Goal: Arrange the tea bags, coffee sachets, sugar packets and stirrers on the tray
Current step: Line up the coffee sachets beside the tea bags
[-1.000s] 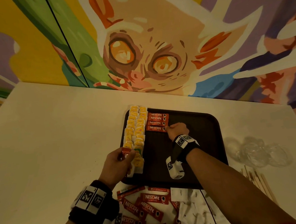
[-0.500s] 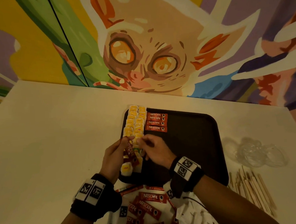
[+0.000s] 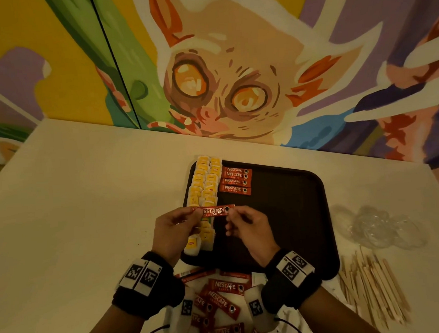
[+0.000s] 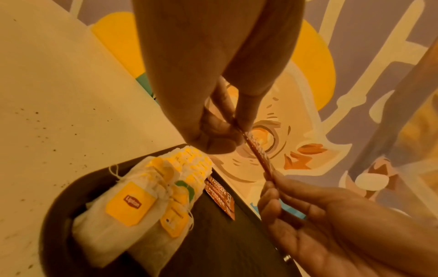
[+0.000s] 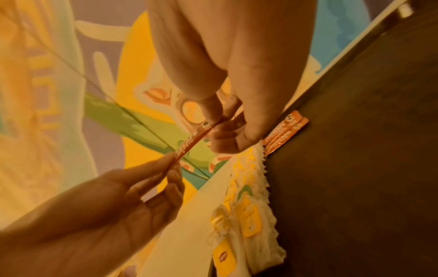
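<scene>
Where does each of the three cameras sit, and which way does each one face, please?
Head: worn on the head, looking forward and down at the tray and mural; both hands and forearms show.
Left wrist: along the left hand toward the tea bags; the right hand shows too.
Right wrist: along the right hand toward the tray's edge; the left hand shows too.
Shared: all three show the sachet pinched at its ends by both hands.

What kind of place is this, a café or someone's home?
Probably a café or hotel refreshment corner, though I can't be sure: a bright animal mural fills the wall, and a serving tray holds rows of tea bags and coffee sachets.
</scene>
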The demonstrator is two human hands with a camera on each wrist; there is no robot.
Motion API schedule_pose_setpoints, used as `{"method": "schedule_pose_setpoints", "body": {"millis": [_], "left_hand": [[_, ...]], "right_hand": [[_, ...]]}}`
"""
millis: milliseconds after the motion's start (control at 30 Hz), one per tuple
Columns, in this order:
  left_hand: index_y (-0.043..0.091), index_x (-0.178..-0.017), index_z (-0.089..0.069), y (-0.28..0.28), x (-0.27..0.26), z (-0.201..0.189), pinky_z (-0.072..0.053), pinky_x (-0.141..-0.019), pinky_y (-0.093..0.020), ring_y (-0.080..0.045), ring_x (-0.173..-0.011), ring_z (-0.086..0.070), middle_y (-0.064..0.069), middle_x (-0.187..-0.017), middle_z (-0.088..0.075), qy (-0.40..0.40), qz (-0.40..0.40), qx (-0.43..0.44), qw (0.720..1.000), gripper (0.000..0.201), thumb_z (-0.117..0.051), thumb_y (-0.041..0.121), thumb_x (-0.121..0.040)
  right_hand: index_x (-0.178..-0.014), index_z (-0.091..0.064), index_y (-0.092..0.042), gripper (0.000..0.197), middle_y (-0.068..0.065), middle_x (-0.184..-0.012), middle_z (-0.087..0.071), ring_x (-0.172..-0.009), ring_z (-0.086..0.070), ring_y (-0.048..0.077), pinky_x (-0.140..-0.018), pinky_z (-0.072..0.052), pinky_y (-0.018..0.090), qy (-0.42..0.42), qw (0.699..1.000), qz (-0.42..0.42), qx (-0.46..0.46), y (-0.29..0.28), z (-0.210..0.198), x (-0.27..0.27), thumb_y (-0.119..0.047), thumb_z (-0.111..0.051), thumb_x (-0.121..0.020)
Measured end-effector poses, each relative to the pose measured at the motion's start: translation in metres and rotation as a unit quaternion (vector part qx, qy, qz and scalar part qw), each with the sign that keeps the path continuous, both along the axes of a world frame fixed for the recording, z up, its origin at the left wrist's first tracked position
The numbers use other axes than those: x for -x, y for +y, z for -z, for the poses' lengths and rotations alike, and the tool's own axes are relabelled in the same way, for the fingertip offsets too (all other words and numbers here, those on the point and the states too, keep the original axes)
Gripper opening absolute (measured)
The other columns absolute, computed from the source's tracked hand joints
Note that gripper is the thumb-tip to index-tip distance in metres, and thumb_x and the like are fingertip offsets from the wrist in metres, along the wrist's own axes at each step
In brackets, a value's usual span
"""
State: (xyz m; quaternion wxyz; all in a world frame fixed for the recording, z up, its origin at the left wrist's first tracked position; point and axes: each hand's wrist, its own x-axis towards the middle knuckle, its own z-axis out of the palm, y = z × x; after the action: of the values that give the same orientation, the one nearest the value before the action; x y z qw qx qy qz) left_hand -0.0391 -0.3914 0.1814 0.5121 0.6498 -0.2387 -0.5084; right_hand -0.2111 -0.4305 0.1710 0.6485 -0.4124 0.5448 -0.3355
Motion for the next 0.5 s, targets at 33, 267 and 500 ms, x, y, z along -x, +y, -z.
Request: {"method": "schedule_pose_setpoints", "body": {"millis": [33,267,500], "left_hand": [[0.004,-0.094,-0.074,0.001,0.002,0.001,-0.055,-0.06,-0.023,-0.017,-0.067,-0.067,-0.016,-0.085,-0.072,-0.006,0.002,0.0,1.0,0.014,-0.071,0.013,-0.085],[0.011,-0.095,-0.072,0.003,0.01,0.001,-0.054,-0.055,-0.02,-0.008,-0.06,-0.068,-0.008,-0.084,-0.073,-0.008,0.03,-0.027,0.999,0.009,-0.065,0.014,-0.09],[0.015,-0.088,-0.074,0.018,0.005,0.008,-0.055,-0.06,-0.03,-0.006,-0.059,-0.066,0.001,-0.08,-0.074,-0.02,0.072,-0.061,0.995,0.007,-0.067,0.015,-0.088]], "right_hand": [[-0.103,-0.069,-0.011,0.013,0.008,-0.095,-0.068,-0.078,-0.065,0.014,-0.071,-0.057,0.028,-0.005,1.0,0.015,-0.009,0.0,0.0,0.002,-0.013,-0.059,-0.096],[-0.106,-0.069,-0.013,0.014,0.006,-0.1,-0.068,-0.078,-0.062,0.014,-0.067,-0.054,0.027,0.03,0.995,0.073,-0.06,-0.014,0.006,0.012,-0.018,-0.06,-0.095],[-0.108,-0.067,-0.017,0.017,0.0,-0.098,-0.068,-0.077,-0.061,0.01,-0.059,-0.051,0.024,0.146,0.972,0.152,-0.105,-0.058,0.03,0.025,-0.023,-0.064,-0.093]]}}
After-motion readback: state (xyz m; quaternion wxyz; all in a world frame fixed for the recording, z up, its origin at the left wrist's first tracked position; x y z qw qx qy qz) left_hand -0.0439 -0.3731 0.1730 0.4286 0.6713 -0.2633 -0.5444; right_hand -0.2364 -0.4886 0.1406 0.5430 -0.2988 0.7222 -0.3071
